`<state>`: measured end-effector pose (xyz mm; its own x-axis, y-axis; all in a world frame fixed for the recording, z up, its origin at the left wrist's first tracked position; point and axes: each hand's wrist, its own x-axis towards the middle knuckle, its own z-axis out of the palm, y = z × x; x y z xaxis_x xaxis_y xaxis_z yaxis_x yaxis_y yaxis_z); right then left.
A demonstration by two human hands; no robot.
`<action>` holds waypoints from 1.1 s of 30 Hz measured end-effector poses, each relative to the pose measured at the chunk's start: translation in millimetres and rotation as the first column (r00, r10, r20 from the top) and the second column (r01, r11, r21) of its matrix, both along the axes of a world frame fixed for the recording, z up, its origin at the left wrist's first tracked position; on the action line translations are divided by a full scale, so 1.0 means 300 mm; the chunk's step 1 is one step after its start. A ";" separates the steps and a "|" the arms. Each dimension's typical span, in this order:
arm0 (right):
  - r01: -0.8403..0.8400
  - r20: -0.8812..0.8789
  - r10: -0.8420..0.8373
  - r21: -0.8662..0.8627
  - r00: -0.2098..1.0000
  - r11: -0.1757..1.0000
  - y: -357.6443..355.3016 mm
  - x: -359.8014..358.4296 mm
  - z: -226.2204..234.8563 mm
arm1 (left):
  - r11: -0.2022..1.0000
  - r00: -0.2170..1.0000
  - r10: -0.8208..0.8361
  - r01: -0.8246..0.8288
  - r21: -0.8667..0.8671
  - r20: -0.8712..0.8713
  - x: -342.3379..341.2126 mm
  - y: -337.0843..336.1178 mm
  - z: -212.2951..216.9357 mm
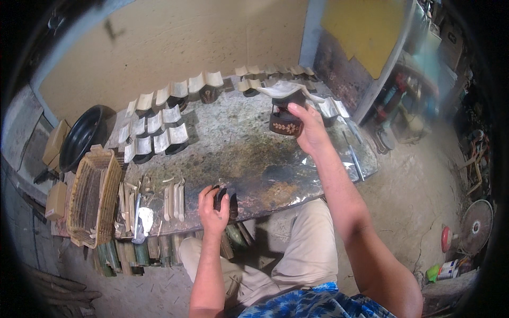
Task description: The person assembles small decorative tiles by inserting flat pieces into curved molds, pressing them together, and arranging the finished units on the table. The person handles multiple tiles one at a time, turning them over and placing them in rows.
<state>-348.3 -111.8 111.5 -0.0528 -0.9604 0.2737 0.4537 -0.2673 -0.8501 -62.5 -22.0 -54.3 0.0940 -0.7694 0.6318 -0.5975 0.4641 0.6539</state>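
Observation:
My right hand [309,127] is raised above the table's right part, closed around a small roofed bamboo house [285,126]. Its dark body bears a light floral pattern, and a pale curved roof [283,89] spreads over the top. Low over the near edge of the worktable [238,153] is my left hand [213,211], thumb and fingers apart. The dark patch between them looks like shadow and tabletop; I see nothing held. Left of that hand lie several slim bamboo sticks [174,201].
Similar roofed pieces [170,139] stand in rows across the table's back and left. A woven basket [95,196] and a black basin [85,138] are at the left. Metal rods [354,159] lie along the right edge. Bamboo lengths [127,254] are beneath the table; a fan [475,228] is far right.

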 end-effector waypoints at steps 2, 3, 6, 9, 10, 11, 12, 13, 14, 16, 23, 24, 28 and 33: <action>-0.098 0.110 0.098 -0.001 0.989 0.995 0.004 0.002 0.006 | 1.000 1.000 0.003 -0.002 -0.008 0.010 -0.001 -0.001 0.002; -0.129 0.168 0.125 0.016 0.978 0.991 0.006 0.003 0.010 | 1.000 1.000 0.005 -0.005 -0.013 0.014 -0.002 -0.001 0.002; -0.366 0.453 0.341 -0.034 0.824 0.930 0.010 0.007 0.020 | 1.000 1.000 0.000 0.000 -0.003 -0.013 -0.005 0.002 0.003; -0.415 0.572 0.361 -0.039 0.737 0.909 0.011 0.015 0.027 | 1.000 1.000 0.000 0.000 0.007 -0.026 -0.006 0.002 0.004; -0.413 0.584 0.355 -0.037 0.730 0.910 0.011 0.017 0.028 | 1.000 1.000 0.002 -0.002 0.008 -0.026 -0.005 0.002 0.004; -0.417 0.592 0.361 -0.045 0.721 0.908 0.012 0.019 0.028 | 1.000 1.000 0.000 0.000 0.005 -0.028 -0.005 0.002 0.004; -0.421 0.599 0.366 -0.053 0.712 0.905 0.012 0.020 0.028 | 1.000 1.000 -0.002 0.002 0.003 -0.030 -0.004 0.002 0.004; -0.418 0.601 0.364 -0.054 0.711 0.907 0.011 0.021 0.028 | 1.000 0.999 -0.004 0.004 0.001 -0.032 -0.004 0.002 0.004; -0.415 0.604 0.362 -0.056 0.710 0.908 0.011 0.022 0.027 | 1.000 1.000 -0.004 0.004 0.000 -0.028 -0.003 0.002 0.003; -0.419 0.612 0.361 -0.053 0.704 0.907 0.012 0.020 0.028 | 1.000 1.000 -0.001 0.001 0.002 -0.024 -0.002 0.001 0.002; -0.414 0.623 0.340 -0.027 0.705 0.910 0.014 0.022 0.027 | 1.000 1.000 -0.005 0.005 0.007 -0.022 -0.001 0.002 0.002; -0.417 0.623 0.343 -0.030 0.703 0.908 0.013 0.022 0.027 | 1.000 1.000 -0.005 0.005 0.009 -0.021 -0.001 0.003 0.002; -0.423 0.630 0.349 -0.036 0.694 0.905 0.010 0.021 0.023 | 1.000 1.000 -0.005 0.005 0.011 -0.016 -0.001 0.003 0.004; -0.444 0.626 0.409 -0.111 0.664 0.889 0.020 0.018 0.018 | 1.000 1.000 0.003 -0.003 0.020 -0.025 -0.003 0.006 0.006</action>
